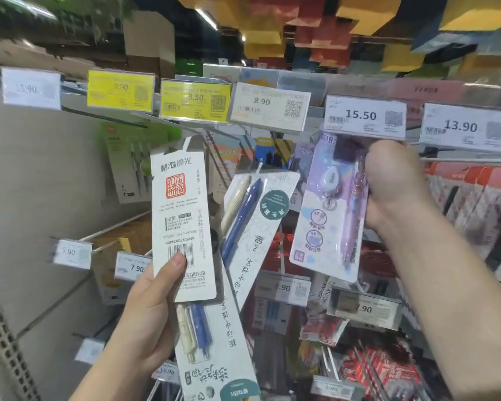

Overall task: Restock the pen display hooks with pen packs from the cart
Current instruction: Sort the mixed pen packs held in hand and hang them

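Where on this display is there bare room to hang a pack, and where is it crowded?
Bare: the beige back panel left of the green pack. Crowded: below the 15.50 tag, around the lilac pack in the right hand, and the red packs.

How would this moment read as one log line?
left hand: holds white pen packs | right hand: holds purple pen pack under 15.50 tag

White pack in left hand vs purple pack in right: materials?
White pack: matte card, by its flat print and die-cut hang slot. Purple pack: probably printed card under a clear glossy plastic blister, judging by the sheen over the pen.
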The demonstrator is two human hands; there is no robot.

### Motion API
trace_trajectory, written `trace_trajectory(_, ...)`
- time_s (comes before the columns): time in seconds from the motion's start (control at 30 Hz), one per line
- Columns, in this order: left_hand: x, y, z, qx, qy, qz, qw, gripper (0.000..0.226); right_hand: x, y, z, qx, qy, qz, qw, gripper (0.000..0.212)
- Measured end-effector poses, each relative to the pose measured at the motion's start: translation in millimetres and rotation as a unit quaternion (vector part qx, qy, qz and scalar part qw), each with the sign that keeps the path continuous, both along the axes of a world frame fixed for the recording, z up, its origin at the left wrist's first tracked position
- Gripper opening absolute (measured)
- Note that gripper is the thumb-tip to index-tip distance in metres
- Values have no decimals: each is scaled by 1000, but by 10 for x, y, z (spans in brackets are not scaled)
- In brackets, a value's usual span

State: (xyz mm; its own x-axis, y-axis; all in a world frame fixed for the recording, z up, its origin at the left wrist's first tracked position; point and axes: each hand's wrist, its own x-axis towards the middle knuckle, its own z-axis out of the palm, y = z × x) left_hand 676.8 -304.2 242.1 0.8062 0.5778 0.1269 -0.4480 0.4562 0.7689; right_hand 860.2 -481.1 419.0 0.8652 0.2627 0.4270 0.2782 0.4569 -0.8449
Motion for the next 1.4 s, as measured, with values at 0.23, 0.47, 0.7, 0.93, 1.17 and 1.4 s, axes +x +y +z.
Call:
trace_trajectory(0.23,-58,-27,-3,8,6,13,1000,101,337,166,-172,-49,38,-90,994,22)
trace_trajectory(0.47,-69,-82,24,8,12,25,1000,67,619,362,-196,-48,42,-100,993,14)
trace_trajectory(0.7,-110,-88,26,7,33,39,999,91,1055,501,-216,-143,40,-93,985,10)
trace_trajectory(0.93,-192,-86,9,-16,57,68,996,80,1255,655,-244,-191,37,-107,975,17)
trace_trajectory(1.17,-237,-71,-25,-11,46,54,997,24,997,641,-390,-128,89,-192,969,37)
trace_trajectory(1.4,-199,-191,-115,-5,44,-8,999,24,128,132,-718,-150,42,-132,979,22)
